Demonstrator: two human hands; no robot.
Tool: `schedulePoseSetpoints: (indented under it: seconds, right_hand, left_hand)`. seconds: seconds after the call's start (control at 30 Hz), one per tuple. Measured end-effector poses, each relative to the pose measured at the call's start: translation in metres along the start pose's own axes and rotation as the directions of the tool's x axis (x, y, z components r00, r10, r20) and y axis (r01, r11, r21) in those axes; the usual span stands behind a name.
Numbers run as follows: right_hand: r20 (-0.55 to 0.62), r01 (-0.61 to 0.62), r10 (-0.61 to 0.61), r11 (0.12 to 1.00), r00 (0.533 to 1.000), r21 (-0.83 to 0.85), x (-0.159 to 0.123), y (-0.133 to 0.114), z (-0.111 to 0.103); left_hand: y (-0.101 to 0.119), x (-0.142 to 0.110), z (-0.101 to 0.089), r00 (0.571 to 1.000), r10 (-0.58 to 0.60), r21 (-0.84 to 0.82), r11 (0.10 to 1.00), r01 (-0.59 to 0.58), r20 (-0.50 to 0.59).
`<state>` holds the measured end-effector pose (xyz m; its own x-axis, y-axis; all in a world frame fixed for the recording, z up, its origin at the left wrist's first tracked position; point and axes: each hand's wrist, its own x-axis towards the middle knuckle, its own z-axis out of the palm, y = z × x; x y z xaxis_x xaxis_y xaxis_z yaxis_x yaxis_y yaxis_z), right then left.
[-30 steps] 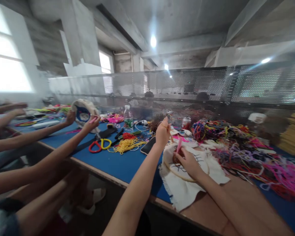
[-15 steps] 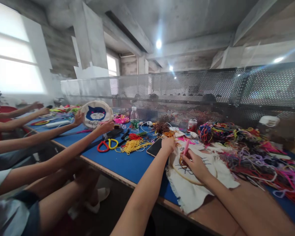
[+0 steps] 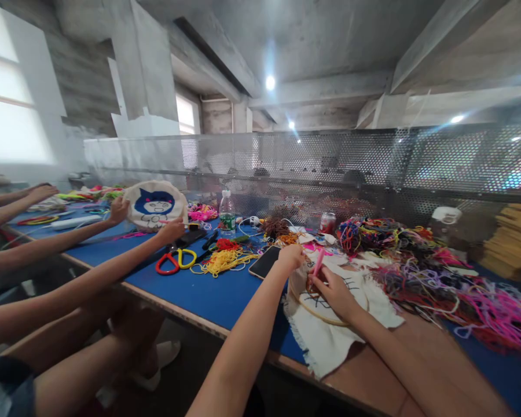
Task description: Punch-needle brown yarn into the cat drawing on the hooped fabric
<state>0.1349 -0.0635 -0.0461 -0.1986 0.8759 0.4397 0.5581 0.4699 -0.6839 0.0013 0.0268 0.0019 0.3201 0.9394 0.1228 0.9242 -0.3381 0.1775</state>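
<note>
My right hand (image 3: 335, 294) is closed around a pink punch needle (image 3: 318, 262), held upright with its lower end over the cloth. Brownish-orange yarn seems to lie by its fingers. Under that hand is a cream cloth (image 3: 325, 347) with frayed edges and dark drawn lines, stretched in a round embroidery hoop (image 3: 323, 318). My left hand (image 3: 292, 256) grips the far left edge of the hoop; its fingertips are partly hidden. The needle's tip cannot be made out. Just left of that hand, a black phone (image 3: 264, 262) lies on the blue table (image 3: 191, 295).
Tangled yarn (image 3: 369, 234) heaps up behind and right of the hoop, near a can (image 3: 328, 222). Yellow yarn (image 3: 223, 263), scissors (image 3: 167, 264) and a water bottle (image 3: 227, 214) lie or stand leftward. A neighbour's hands hold a round cat-hood embroidery (image 3: 156, 202). A perforated screen (image 3: 373, 156) stands behind.
The view has turned slightly right, so everything sits further left and a stack of brown pieces shows at right. Both my hands keep their holds; the punch needle stays over the hoop.
</note>
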Motion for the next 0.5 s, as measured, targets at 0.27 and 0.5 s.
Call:
schedulePoseSetpoints:
  seconds: [0.27, 0.5]
  right_hand:
    - [-0.027, 0.011, -0.013, 0.997, 1.000, -0.080, -0.0003, -0.0043, -0.0021]
    - [-0.022, -0.002, 0.000, 0.994, 1.000, -0.113, 0.0000, -0.0079, -0.0030]
  left_hand:
    - [0.0034, 0.0014, -0.0026, 0.989, -0.072, -0.023, 0.997, 0.076, 0.130]
    - [0.0030, 0.0001, -0.0088, 0.990, -0.125, 0.002, 0.992, 0.125, 0.060]
